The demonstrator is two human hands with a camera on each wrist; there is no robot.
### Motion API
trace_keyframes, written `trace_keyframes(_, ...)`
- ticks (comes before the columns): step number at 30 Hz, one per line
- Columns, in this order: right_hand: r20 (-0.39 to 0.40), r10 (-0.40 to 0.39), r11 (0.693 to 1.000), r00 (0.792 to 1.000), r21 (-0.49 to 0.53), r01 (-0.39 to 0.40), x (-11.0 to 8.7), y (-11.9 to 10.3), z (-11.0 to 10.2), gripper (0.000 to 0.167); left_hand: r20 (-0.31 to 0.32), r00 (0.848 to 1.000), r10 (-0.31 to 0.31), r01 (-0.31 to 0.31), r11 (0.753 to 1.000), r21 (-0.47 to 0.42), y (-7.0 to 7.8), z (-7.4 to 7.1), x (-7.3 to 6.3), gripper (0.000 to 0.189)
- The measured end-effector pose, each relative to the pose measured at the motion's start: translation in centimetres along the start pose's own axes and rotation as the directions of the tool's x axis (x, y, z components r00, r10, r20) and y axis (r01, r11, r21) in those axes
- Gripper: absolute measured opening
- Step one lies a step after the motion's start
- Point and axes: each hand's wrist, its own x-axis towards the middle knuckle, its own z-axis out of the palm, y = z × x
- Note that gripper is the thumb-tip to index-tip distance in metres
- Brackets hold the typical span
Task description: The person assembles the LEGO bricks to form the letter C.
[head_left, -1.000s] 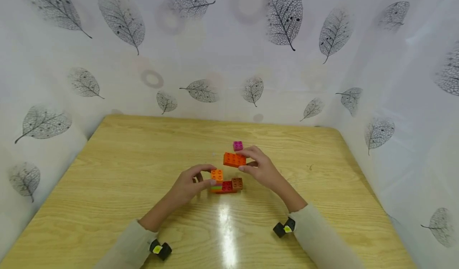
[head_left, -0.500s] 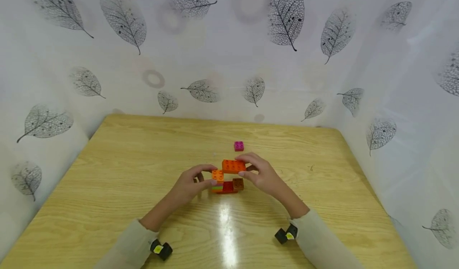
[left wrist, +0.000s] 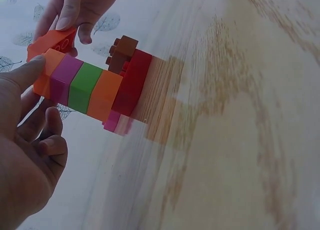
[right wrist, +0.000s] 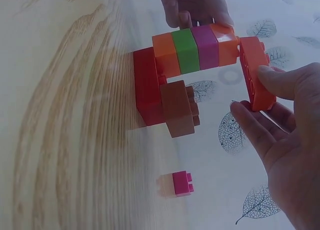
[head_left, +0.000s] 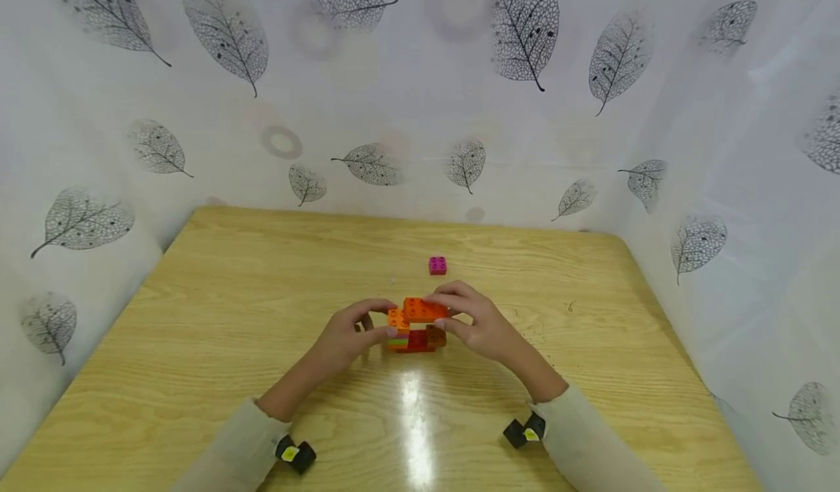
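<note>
In the right wrist view a long orange-red toy brick (right wrist: 252, 72) is pinched between thumb and fingers of my right hand (head_left: 477, 323). Its left end meets the top of a stack of square bricks, studs up, right at the upper orange brick (right wrist: 225, 44). Below that come a purple brick (left wrist: 66, 79), a green brick (left wrist: 85, 88) and a lower orange brick (left wrist: 104, 96). My left hand (head_left: 348, 332) pinches the upper orange brick from the left. The stack stands on one end of a red base brick (right wrist: 147, 87); a brown brick (right wrist: 177, 109) sits on the other.
A small pink brick (head_left: 437, 265) lies by itself on the wooden table (head_left: 262, 273), behind the build. A white curtain (head_left: 407, 98) with a leaf print encloses the table's back and sides. Each wrist wears a small black camera mount.
My right hand has brought the long orange-red brick down and slightly left, from above and behind the build to the top of the stack. My left hand has stayed on the stack.
</note>
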Motion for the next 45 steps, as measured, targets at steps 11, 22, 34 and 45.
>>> trace_keyframes(11, -0.001, -0.117, 0.988, 0.993, -0.099, 0.117, -0.1, -0.2, 0.2, 0.038, 0.000, 1.000, 0.000, 0.000, 1.000, 0.009, 0.2, 0.1, 0.1, 0.039)
trace_keyframes(22, -0.025, -0.217, 0.963, 0.976, -0.168, 0.210, 0.1, -0.5, 0.4, 0.041, -0.008, 1.000, 0.004, -0.004, 1.000, 0.008, 0.1, 0.2, 0.2, 0.041)
trace_keyframes(34, -0.001, -0.256, 0.935, 0.967, -0.253, 0.247, 0.5, -1.1, 0.3, 0.039, 0.000, 1.000, 0.014, -0.013, 1.000, 0.026, 0.2, -0.1, 0.0, 0.041)
trace_keyframes(45, 0.040, -0.260, 0.910, 0.965, -0.325, 0.259, 0.9, -1.8, -0.1, 0.035, 0.009, 1.000, 0.027, -0.027, 0.999, 0.033, 0.0, -0.2, 0.1, 0.042)
